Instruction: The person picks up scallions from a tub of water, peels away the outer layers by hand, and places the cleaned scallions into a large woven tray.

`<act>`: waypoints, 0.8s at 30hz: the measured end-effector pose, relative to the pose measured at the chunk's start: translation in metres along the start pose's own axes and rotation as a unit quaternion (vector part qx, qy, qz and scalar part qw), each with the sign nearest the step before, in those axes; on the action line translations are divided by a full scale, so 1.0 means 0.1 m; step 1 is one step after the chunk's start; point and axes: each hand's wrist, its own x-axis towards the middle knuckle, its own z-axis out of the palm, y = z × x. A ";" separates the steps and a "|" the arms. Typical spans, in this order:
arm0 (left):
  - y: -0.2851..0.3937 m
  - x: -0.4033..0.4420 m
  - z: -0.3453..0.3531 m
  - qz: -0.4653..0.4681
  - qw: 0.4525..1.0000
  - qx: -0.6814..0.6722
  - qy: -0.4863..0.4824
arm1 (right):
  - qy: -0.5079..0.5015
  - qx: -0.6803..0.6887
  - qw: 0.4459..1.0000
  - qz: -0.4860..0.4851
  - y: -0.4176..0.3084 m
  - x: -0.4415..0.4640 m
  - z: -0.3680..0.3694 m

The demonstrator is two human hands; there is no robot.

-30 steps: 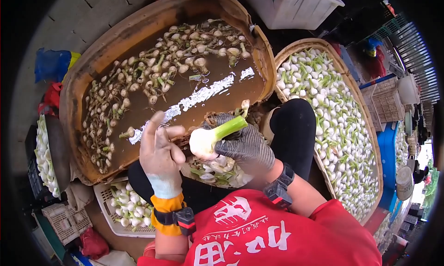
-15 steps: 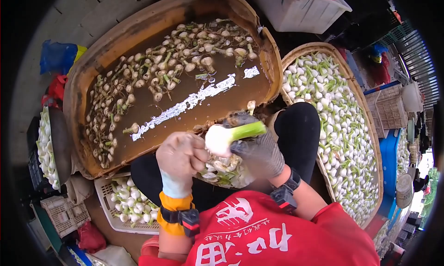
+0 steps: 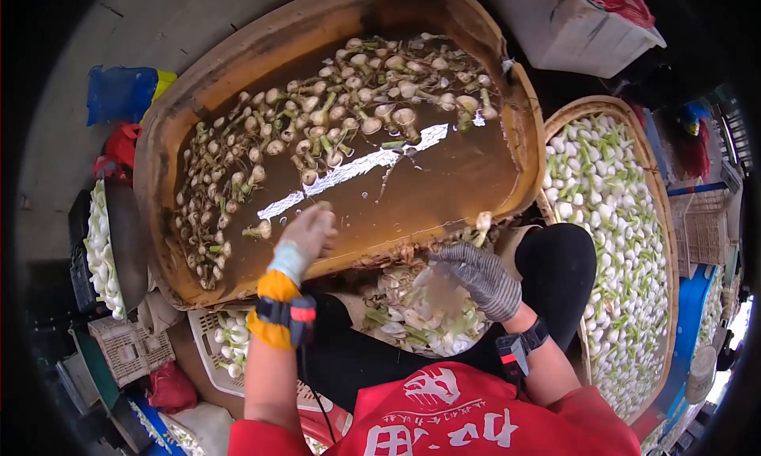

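Observation:
My left hand [image 3: 307, 232], in a pale glove with an orange cuff, is over the near side of the brown tub [image 3: 523, 167]. Its fingers are loosely bent and slightly blurred, with no bulb visible in them. Unpeeled garlic bulbs [image 3: 370, 123] with cut stems float in the tub's muddy water; one loose bulb [image 3: 260, 230] lies just left of this hand. In a grey striped glove, my right hand [image 3: 479, 278] hovers above a heap of garlic peelings [image 3: 412, 317]. Its fingers curl over to the left; the palm side is hidden and smeared. A single bulb [image 3: 483, 222] stands by the rim beyond it.
Right of my knee stands a long tub [image 3: 670, 242] full of clean white garlic [image 3: 614, 234]. A white basket [image 3: 208, 351] with peeled bulbs is at lower left. Another white container [image 3: 583, 36] stands at the upper right. Several crates [image 3: 131, 349] line the left side.
The peeled garlic bulb that was between my hands is out of them. My left hand has moved away over the tub, while my right hand stays above the peelings. The view has shifted.

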 end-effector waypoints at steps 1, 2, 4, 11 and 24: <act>-0.02 0.20 -0.27 -0.022 0.993 0.101 0.060 | -0.006 0.006 1.000 0.005 0.05 0.03 -0.05; -0.03 0.39 -0.53 -0.055 0.972 0.196 0.114 | -0.006 0.018 0.999 0.041 0.11 0.07 -0.11; -0.34 0.92 -1.19 -0.095 0.902 0.374 0.193 | -0.003 0.034 0.996 0.083 0.18 0.18 -0.16; -1.50 2.13 -1.95 -0.163 0.916 0.294 0.220 | 0.084 0.070 0.990 0.093 0.24 0.32 -0.10; 0.33 -0.18 0.64 0.003 0.868 -0.437 -0.237 | 0.151 -0.328 0.926 -0.108 -0.28 0.40 0.32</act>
